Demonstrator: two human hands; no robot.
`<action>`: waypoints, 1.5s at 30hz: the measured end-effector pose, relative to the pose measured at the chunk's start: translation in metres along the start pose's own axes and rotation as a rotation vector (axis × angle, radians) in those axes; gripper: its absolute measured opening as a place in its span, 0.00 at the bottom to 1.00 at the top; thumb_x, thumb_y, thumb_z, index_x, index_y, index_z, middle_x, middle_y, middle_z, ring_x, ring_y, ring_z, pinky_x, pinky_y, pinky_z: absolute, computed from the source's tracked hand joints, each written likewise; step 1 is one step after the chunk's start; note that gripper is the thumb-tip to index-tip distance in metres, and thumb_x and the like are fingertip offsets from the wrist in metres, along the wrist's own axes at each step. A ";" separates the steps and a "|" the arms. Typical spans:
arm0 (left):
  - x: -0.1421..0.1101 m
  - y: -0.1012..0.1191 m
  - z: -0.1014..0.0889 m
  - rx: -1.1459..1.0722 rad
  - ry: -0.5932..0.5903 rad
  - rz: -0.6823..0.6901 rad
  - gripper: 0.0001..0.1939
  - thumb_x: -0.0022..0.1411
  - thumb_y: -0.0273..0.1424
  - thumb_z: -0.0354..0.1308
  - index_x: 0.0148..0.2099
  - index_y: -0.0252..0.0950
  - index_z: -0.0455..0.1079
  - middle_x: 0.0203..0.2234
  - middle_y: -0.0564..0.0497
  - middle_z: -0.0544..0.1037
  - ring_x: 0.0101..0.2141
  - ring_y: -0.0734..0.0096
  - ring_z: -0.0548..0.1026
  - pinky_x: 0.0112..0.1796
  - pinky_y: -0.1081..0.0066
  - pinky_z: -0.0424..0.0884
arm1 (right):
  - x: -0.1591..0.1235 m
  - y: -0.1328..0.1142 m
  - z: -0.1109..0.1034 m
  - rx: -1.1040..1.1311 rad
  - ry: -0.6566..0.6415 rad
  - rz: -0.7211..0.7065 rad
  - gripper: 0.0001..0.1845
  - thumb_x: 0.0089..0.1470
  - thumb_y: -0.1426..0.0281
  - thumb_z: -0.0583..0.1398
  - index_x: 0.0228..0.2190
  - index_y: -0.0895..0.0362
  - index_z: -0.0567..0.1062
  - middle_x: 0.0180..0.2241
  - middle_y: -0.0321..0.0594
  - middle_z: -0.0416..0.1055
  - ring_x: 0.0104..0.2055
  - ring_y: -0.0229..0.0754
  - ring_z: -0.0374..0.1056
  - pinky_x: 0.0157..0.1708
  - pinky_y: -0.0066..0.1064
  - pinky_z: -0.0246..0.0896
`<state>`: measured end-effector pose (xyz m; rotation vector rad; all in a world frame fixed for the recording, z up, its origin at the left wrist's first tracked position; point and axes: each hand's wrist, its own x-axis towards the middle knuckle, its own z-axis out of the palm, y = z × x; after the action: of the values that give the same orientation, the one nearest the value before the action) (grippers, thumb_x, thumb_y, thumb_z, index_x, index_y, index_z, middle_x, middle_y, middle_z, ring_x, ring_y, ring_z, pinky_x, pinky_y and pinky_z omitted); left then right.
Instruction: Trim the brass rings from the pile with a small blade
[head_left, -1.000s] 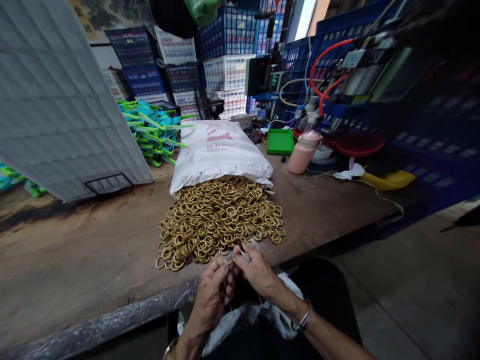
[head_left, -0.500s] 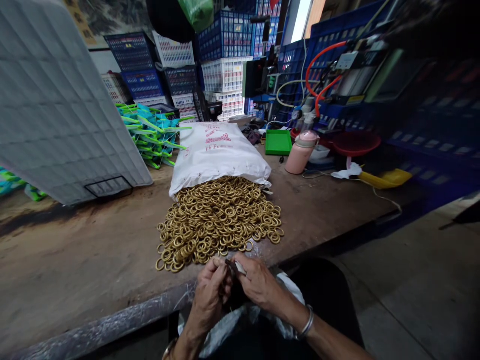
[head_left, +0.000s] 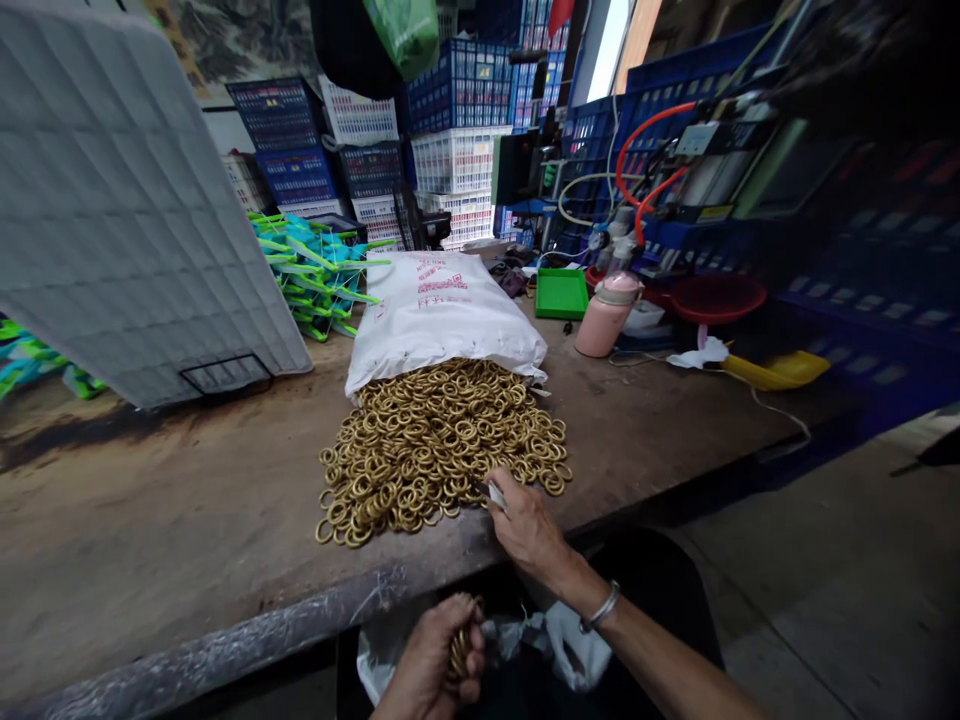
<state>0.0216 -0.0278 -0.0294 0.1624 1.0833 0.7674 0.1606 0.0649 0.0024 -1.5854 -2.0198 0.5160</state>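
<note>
Below the table edge, my left hand [head_left: 439, 650] is closed around several gold-coloured rings [head_left: 458, 655], which show between its fingers. My right hand [head_left: 529, 530] reaches over the table edge to the near side of a heap of the same rings [head_left: 435, 440]. Its fingers grip a small tool [head_left: 496, 496] with a pale handle and a dark tip; its exact kind is unclear. The tip is at the rings. The heap spills from the mouth of a white sack [head_left: 446, 310] with red print. Beneath my hands lies a pale plastic bag [head_left: 574, 645].
A grey ribbed panel [head_left: 142, 220] stands at the left, with green and blue plastic pieces [head_left: 315, 270] behind it. On the right are a pink bottle [head_left: 606, 315], a green tray [head_left: 562, 293], a yellow scoop [head_left: 780, 370] and a machine with orange hoses [head_left: 705, 165]. Stacked crates [head_left: 461, 85] fill the back.
My hands were together at the table edge and are now apart. The left has dropped below the edge with rings in it; the right has moved forward to the heap, tool still held.
</note>
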 end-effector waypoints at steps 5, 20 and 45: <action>0.021 -0.012 -0.019 -0.261 0.264 0.011 0.05 0.53 0.24 0.56 0.27 0.31 0.63 0.18 0.48 0.73 0.21 0.68 0.75 0.22 0.74 0.67 | 0.019 -0.008 0.009 -0.002 0.043 -0.059 0.12 0.47 0.79 0.51 0.35 0.55 0.66 0.32 0.38 0.70 0.34 0.38 0.65 0.32 0.25 0.50; 0.013 -0.013 -0.031 -0.200 0.115 -0.053 0.13 0.46 0.29 0.64 0.34 0.32 0.64 0.24 0.46 0.74 0.28 0.61 0.76 0.27 0.68 0.70 | 0.031 -0.002 0.014 -0.019 0.049 0.011 0.12 0.47 0.77 0.50 0.33 0.54 0.70 0.25 0.36 0.70 0.27 0.36 0.64 0.27 0.25 0.47; 0.012 0.056 0.054 0.495 0.062 0.623 0.14 0.53 0.42 0.54 0.31 0.35 0.63 0.13 0.61 0.63 0.11 0.84 0.55 0.12 0.82 0.52 | -0.008 0.002 -0.009 0.792 -0.164 0.162 0.15 0.52 0.60 0.51 0.21 0.57 0.63 0.17 0.29 0.58 0.20 0.32 0.54 0.23 0.24 0.52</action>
<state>0.0424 0.0342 0.0144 0.9349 1.2832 1.0443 0.1688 0.0571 0.0067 -1.2208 -1.4856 1.3443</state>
